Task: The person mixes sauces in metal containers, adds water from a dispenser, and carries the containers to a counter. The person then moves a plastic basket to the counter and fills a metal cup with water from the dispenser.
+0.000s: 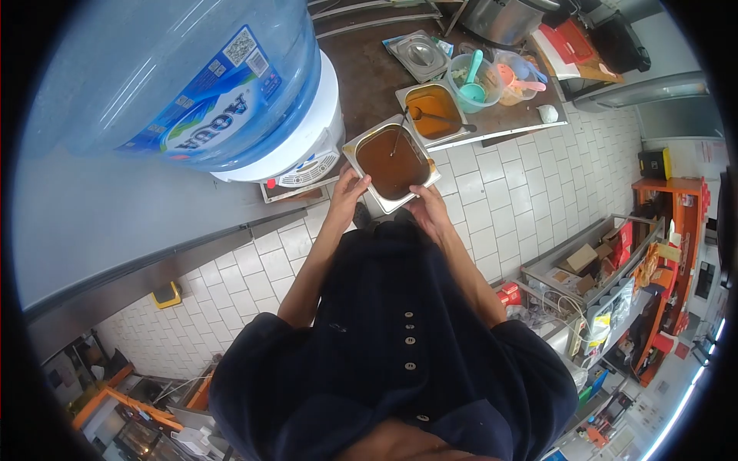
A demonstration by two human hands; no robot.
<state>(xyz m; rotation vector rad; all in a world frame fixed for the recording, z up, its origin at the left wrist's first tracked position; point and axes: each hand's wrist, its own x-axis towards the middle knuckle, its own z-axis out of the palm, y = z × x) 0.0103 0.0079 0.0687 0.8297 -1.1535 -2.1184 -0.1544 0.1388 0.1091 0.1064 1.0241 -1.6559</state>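
My left hand (347,198) grips the left side of a square steel pan (393,203), thumb over the rim. On the opposite side, my right hand (431,209) holds the same pan near its front right corner. Brown sauce (392,163) fills much of it, and a thin metal ladle (397,143) stands in the sauce. Just beyond is a second steel pan (453,138) of orange sauce with a dark-handled ladle (442,119) in it. The fingers under the held pan are hidden.
A large water bottle (231,84) on a white dispenser (327,131) rises at the left. On the brown counter (361,61) are a steel lid (419,55), a clear tub (470,86) with a teal scoop, and a tub with pink and blue scoops. A cluttered rack (592,269) stands right.
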